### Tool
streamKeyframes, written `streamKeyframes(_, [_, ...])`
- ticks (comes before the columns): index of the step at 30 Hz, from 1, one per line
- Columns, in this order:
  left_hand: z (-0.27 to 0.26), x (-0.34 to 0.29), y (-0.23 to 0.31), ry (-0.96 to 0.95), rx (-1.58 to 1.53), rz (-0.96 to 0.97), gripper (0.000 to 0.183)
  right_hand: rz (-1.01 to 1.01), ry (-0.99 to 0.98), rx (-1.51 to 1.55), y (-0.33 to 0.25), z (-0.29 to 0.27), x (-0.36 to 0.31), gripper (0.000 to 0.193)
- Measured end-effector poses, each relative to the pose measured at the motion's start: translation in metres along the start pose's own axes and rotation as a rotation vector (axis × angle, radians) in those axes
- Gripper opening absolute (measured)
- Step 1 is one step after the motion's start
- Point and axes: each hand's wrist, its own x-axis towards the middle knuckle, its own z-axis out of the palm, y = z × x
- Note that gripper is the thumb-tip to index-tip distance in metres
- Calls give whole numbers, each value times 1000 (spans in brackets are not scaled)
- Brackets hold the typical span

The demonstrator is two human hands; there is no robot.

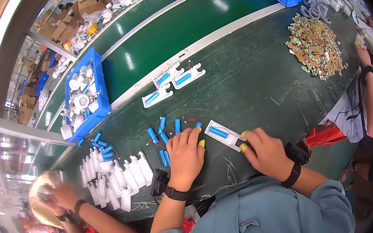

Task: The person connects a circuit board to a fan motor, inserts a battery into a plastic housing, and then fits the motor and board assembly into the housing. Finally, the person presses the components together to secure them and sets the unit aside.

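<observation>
Left hand: yours, palm down over the tabletop, fingers bent, thumb out to the side in a yellow tip cover. The fingertips reach a blue battery, partly hidden; whether they pinch it, you cannot tell from this view.

Right hand: yours, slightly blurred, yellow-covered thumb and forefinger at the near right end of a white case. A small dark piece shows between these fingertips; whether they grip it or the case, you cannot tell.

White case: one, lying aslant on the tabletop between your hands, a blue battery seated lengthwise inside.

Loose batteries: several, blue, some with thin red wires, ahead of and beside your left hand.

Filled cases: three, white, each with a blue battery, grouped farther forward.

Bare cases: many, white, in overlapping rows to your left; more blue batteries lie just behind.

Blue bin: left, holding white round parts.

Small boards: one heap, far right, with grey rings just behind.

Co-workers' hands: one pair left, blurred; one hand right.
</observation>
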Motion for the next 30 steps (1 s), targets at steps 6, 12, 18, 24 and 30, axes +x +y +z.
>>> streamKeyframes(6, [-17,-41,15,-80,-32,4,35,-215,-208,-87,0,6,-1,39])
streamKeyframes(12, [-42,-74,7,82,-132,-62,36,-241,-243,16,-8,0,6,45])
streamKeyframes(18, [-45,-118,-26,124,376,-471,31,-467,-418,-51,-26,19,2,50])
streamKeyframes(24, [-45,-150,4,119,255,-486,23,-436,-469,60,-36,23,3,58])
streamKeyframes(30, [-51,-173,12,73,146,-442,33,-393,-409,2,-31,39,-1,40])
